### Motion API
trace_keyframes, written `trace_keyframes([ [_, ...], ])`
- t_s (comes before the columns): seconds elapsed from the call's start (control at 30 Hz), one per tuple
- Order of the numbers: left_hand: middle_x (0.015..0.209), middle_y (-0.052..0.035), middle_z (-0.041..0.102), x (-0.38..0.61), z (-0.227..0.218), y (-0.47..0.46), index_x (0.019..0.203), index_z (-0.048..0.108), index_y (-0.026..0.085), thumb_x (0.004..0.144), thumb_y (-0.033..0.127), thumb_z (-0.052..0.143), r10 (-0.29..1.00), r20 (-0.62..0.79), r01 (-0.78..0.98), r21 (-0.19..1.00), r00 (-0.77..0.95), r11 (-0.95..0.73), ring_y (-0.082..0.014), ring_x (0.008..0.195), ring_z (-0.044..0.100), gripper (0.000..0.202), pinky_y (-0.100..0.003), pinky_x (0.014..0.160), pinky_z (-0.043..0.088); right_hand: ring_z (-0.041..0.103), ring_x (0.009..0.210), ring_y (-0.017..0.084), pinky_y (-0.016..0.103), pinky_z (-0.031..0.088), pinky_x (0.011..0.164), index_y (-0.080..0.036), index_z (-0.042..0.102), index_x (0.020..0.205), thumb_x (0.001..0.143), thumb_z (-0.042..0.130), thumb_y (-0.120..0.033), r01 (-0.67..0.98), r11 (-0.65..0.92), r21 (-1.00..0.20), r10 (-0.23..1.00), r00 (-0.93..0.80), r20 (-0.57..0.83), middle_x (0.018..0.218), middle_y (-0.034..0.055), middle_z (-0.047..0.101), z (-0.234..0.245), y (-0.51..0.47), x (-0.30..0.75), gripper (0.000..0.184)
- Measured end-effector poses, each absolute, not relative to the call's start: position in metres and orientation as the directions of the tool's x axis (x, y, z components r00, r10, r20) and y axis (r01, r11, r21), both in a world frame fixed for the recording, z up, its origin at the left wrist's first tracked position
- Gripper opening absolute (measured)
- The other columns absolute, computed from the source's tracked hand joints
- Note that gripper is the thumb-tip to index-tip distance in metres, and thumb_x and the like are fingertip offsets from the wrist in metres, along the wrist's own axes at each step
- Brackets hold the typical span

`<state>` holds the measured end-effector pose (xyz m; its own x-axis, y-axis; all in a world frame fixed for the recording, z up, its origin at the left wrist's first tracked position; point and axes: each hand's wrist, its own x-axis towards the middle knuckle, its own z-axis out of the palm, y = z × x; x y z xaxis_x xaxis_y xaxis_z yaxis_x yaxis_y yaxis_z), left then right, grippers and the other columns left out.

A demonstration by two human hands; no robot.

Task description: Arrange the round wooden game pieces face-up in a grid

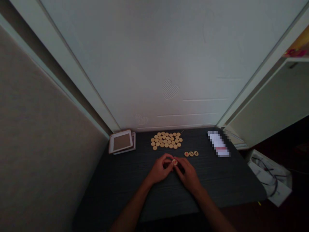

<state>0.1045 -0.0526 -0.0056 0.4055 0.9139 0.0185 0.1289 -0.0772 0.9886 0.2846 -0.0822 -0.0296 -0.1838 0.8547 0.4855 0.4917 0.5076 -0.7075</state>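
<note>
Between my two hands, a little above the dark table, is a round wooden Chinese chess piece (pixel 174 162) with a red mark facing up. My left hand (pixel 159 169) is closed on its left side, thumb and fingertips at the edge. From the other side my right hand (pixel 187 174) pinches the same piece. Just beyond the right hand, 3 pieces lie side by side in a row, a red-marked piece (pixel 186 154) at the left and a black-marked piece (pixel 196 153) at the right. Farther back, many blank-looking pieces (pixel 166 145) lie in a cluster.
Stacked boxes or frames (pixel 122 141) sit at the table's back left. A blurred-out pale object (pixel 219 144) lies at the back right. The dark table (pixel 116 187) meets a white panel (pixel 145 64) behind. A white box with cables (pixel 272 180) stands right of the table.
</note>
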Motion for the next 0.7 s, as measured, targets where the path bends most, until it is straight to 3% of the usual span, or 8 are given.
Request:
trace_keyframes([
  [0.27,0.087,-0.0032,0.077,0.1044,-0.0091,-0.0512,0.109,0.060,0.020,0.090,0.038,0.067,0.907,0.034,0.129,0.987,0.420,-0.097,-0.0175,0.074,0.072,0.027,-0.027,0.070,0.053,0.063,0.110,0.026,0.044,0.057,0.095,-0.027,0.058,0.134,0.094,0.060,-0.021,0.551,0.518,-0.654,0.836,-0.164,0.523,0.118,0.0106,0.066,-0.0355,-0.0823,0.2868,0.040],
  [0.47,0.078,-0.0001,0.075,0.1066,-0.0128,-0.0484,0.093,0.065,0.021,0.082,0.039,0.075,0.937,0.027,0.145,0.986,0.348,-0.082,-0.0175,0.073,0.070,0.024,-0.026,0.067,0.053,0.064,0.107,0.026,0.046,0.056,0.093,-0.028,0.057,0.133,0.093,0.060,-0.018,0.544,0.558,-0.627,0.816,-0.222,0.534,0.116,0.0090,0.069,-0.0307,-0.0851,0.2867,0.042],
  [0.7,0.086,-0.0054,0.078,0.1059,-0.0085,-0.0479,0.094,0.069,0.018,0.090,0.044,0.065,0.927,0.024,0.123,0.990,0.375,-0.076,-0.0179,0.071,0.071,0.026,-0.029,0.070,0.056,0.064,0.104,0.027,0.048,0.054,0.093,-0.028,0.059,0.131,0.093,0.060,-0.020,0.589,0.542,-0.600,0.812,-0.181,0.555,0.111,0.0091,0.070,-0.0273,-0.0848,0.2849,0.039],
])
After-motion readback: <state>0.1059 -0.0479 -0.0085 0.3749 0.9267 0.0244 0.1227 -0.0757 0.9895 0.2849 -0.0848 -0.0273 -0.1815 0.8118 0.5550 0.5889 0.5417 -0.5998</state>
